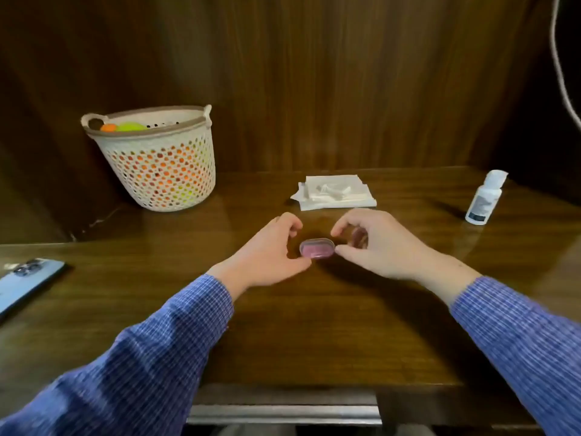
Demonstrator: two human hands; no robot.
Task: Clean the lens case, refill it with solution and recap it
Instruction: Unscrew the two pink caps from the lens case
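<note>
Mid-frame, the lens case [317, 247] lies long-axis sideways between the left hand [267, 251], fingers [291, 219] curled, grip unclear, and the right hand [382, 247], fingers [344, 224] pinching a blurred pink piece [360, 237].

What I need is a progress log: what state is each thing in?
Lens case: lying on the table.
Pink piece: held in right hand, blurred.
Left hand: curled beside case, contact unclear.
Solution bottle: upright, untouched.
Basket: upright, coloured things inside.
Phone: face down.
Tissues: stacked.

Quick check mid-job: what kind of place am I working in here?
Probably a home, at a dark wooden desk against wood panelling; a perforated basket, a phone and a solution bottle are in view.
</note>
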